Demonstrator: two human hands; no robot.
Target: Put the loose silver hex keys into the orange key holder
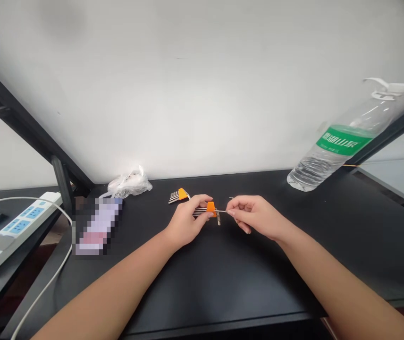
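Observation:
My left hand (189, 218) grips an orange hex key holder (211, 208) with several metal keys running through it, held just above the black table. Fingers of my right hand (249, 212) pinch a thin hex key (222, 211) whose other end reaches the holder's right side; whether that end sits inside it I cannot tell. Behind my left hand, a second orange hex key set (182, 194) lies on the table, its keys pointing left. A small thin metal piece (231, 197) shows just behind my right fingertips, partly hidden.
A large water bottle (345, 140) with a green label stands at the right rear. On the left are a crumpled plastic bag (130, 183), a pixelated phone-like slab (99, 227), a white cable (62, 269) and a power strip (20, 227). A white wall (202, 94) bounds the black table (230, 288).

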